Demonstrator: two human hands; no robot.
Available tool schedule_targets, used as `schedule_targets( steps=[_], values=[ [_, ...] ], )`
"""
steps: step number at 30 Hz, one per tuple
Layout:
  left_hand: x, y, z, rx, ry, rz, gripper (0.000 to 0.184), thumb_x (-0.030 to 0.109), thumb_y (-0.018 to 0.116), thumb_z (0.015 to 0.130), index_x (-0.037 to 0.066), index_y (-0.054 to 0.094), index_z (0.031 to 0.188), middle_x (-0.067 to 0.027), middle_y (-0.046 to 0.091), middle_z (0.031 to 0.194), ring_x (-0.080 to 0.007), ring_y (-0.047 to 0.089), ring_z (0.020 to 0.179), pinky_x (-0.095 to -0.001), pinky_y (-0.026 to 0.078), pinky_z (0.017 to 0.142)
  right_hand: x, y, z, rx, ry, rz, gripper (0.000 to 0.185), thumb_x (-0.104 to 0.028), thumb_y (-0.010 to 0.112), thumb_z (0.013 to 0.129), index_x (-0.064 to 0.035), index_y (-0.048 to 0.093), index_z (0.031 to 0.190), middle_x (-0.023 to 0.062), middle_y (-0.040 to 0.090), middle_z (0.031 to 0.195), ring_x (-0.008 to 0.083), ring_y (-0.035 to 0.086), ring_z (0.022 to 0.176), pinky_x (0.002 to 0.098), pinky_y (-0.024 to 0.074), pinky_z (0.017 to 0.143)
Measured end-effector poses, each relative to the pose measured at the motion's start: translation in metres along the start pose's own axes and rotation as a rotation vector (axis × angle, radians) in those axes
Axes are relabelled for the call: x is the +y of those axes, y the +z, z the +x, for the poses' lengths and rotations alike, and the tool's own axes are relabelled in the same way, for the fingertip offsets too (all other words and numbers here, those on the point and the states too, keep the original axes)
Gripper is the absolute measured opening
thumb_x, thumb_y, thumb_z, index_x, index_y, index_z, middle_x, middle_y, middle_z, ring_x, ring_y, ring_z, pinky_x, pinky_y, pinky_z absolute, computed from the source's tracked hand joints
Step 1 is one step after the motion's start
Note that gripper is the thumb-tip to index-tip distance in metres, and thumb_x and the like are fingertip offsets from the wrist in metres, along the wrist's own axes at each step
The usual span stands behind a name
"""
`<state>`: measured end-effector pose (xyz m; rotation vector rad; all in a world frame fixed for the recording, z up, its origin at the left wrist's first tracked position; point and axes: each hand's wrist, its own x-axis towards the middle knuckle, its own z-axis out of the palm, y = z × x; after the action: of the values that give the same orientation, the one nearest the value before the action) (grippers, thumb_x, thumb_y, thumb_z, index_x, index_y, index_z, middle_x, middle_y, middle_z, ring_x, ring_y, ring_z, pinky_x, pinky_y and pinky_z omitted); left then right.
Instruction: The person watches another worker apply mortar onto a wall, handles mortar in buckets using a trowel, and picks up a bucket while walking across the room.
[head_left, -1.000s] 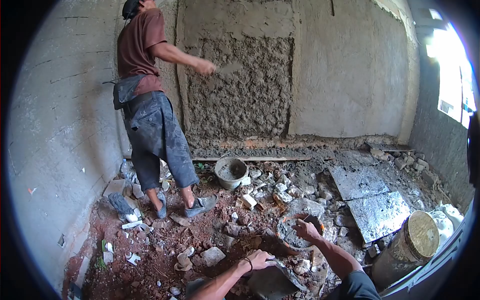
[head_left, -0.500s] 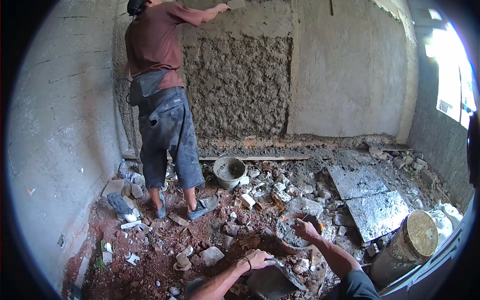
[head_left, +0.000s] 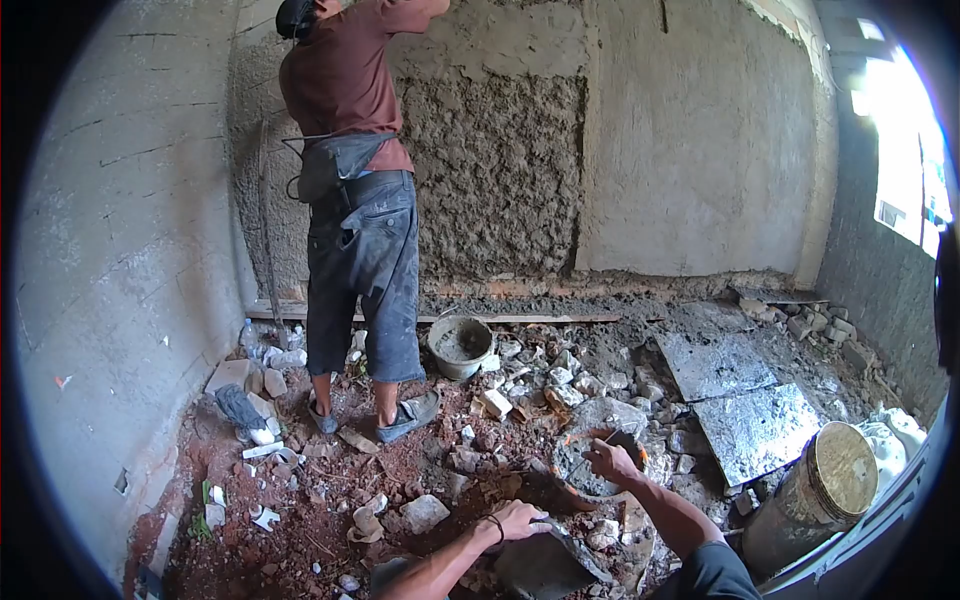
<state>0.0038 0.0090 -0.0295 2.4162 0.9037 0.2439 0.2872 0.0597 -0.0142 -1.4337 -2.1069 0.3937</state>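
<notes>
My left hand [head_left: 518,521], with a dark band at the wrist, is closed at the upper edge of a dark grey, mortar-smeared container [head_left: 548,568] low in the view. The container's full shape is cut off by the frame. My right hand [head_left: 612,462] is over an orange-rimmed bucket [head_left: 570,488] with grey wet mortar inside. Its fingers are curled, and a thin rod-like piece shows near them; I cannot make out exactly what they hold.
A co-worker [head_left: 345,100] stands at the half-plastered wall [head_left: 500,170]. A mortar bucket [head_left: 460,345] sits by that person's feet. Rubble [head_left: 495,403] covers the floor. Two grey boards [head_left: 755,430] and a tall crusted bucket [head_left: 815,495] are on the right.
The co-worker has shifted to the right, and the raised hand and its flat tool have gone out of the top of view. My own hands have barely moved.
</notes>
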Motion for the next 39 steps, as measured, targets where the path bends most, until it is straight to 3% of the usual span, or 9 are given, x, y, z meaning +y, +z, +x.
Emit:
schedule_targets(
  steps=[4,6,13,16,17,21,31,36,39],
  values=[
    [0.008,-0.010,0.000,-0.052,-0.020,-0.003,0.048,0.047,0.055,0.083,0.010,0.061,0.113,-0.0185,0.062,0.102,-0.0380,0.059,0.095,-0.0423,0.047,0.085,0.008,0.005,0.003,-0.038,0.225,0.166,0.024,-0.014,0.064,0.074,-0.0141,0.066,0.098,0.0065,0.048,0.074,0.0247,0.058,0.058,0.0373,0.0462,0.050],
    [0.011,-0.013,-0.003,-0.107,-0.057,0.005,0.051,0.047,0.054,0.085,0.007,0.058,0.116,-0.0182,0.060,0.110,-0.0367,0.057,0.101,-0.0397,0.045,0.090,0.010,0.007,0.002,0.034,-0.061,-0.029,0.026,-0.009,0.063,0.072,-0.0145,0.067,0.097,0.0057,0.048,0.075,0.0238,0.058,0.057,0.0354,0.0463,0.048],
    [0.009,-0.011,-0.002,-0.106,-0.047,-0.003,0.052,0.047,0.053,0.085,0.006,0.058,0.116,-0.0186,0.060,0.110,-0.0370,0.056,0.102,-0.0401,0.044,0.091,0.006,0.005,0.000,0.035,-0.037,0.009,0.026,-0.007,0.063,0.071,-0.0152,0.068,0.096,0.0054,0.046,0.075,0.0230,0.058,0.057,0.0349,0.0462,0.047],
    [0.010,-0.011,-0.001,-0.113,-0.040,0.006,0.052,0.047,0.054,0.085,0.006,0.058,0.116,-0.0186,0.060,0.110,-0.0372,0.057,0.102,-0.0402,0.045,0.090,0.006,0.005,0.001,0.061,-0.081,-0.040,0.017,-0.013,0.063,0.076,-0.0124,0.065,0.092,0.0067,0.052,0.071,0.0246,0.059,0.057,0.0365,0.0463,0.048],
    [0.010,-0.011,-0.001,-0.123,-0.047,0.009,0.051,0.047,0.054,0.085,0.006,0.058,0.116,-0.0186,0.060,0.109,-0.0373,0.057,0.101,-0.0402,0.045,0.090,0.005,0.005,0.002,0.055,0.012,-0.007,0.013,-0.018,0.061,0.079,-0.0108,0.062,0.090,0.0079,0.054,0.068,0.0259,0.060,0.057,0.0376,0.0461,0.049],
    [0.012,-0.013,-0.002,-0.110,-0.051,0.008,0.051,0.047,0.054,0.085,0.006,0.059,0.115,-0.0185,0.060,0.108,-0.0373,0.057,0.100,-0.0401,0.046,0.089,0.004,0.005,0.003,0.029,0.095,0.090,0.020,-0.027,0.057,0.085,-0.0078,0.055,0.083,0.0115,0.059,0.061,0.0299,0.062,0.058,0.0403,0.0457,0.051],
    [0.011,-0.012,-0.001,-0.091,-0.032,0.027,0.051,0.047,0.055,0.084,0.007,0.059,0.115,-0.0187,0.060,0.108,-0.0373,0.058,0.099,-0.0398,0.046,0.088,0.001,0.002,0.002,0.044,0.041,0.059,0.022,-0.028,0.060,0.084,-0.0073,0.055,0.082,0.0107,0.058,0.059,0.0289,0.061,0.057,0.0392,0.0458,0.051],
    [0.012,-0.013,-0.001,-0.103,-0.041,0.024,0.050,0.047,0.055,0.084,0.007,0.059,0.114,-0.0187,0.060,0.108,-0.0372,0.058,0.099,-0.0396,0.046,0.088,-0.005,-0.001,0.002,0.021,0.143,0.096,0.024,-0.031,0.057,0.086,-0.0072,0.056,0.083,0.0088,0.058,0.059,0.0268,0.062,0.056,0.0375,0.0460,0.050],
    [0.011,-0.012,-0.001,-0.085,-0.024,0.020,0.050,0.046,0.055,0.084,0.007,0.059,0.115,-0.0184,0.060,0.108,-0.0373,0.058,0.099,-0.0397,0.046,0.088,-0.004,-0.001,0.002,0.031,0.071,0.067,0.026,-0.033,0.054,0.087,-0.0071,0.056,0.083,0.0084,0.059,0.058,0.0258,0.062,0.056,0.0371,0.0462,0.050]
  ],
)
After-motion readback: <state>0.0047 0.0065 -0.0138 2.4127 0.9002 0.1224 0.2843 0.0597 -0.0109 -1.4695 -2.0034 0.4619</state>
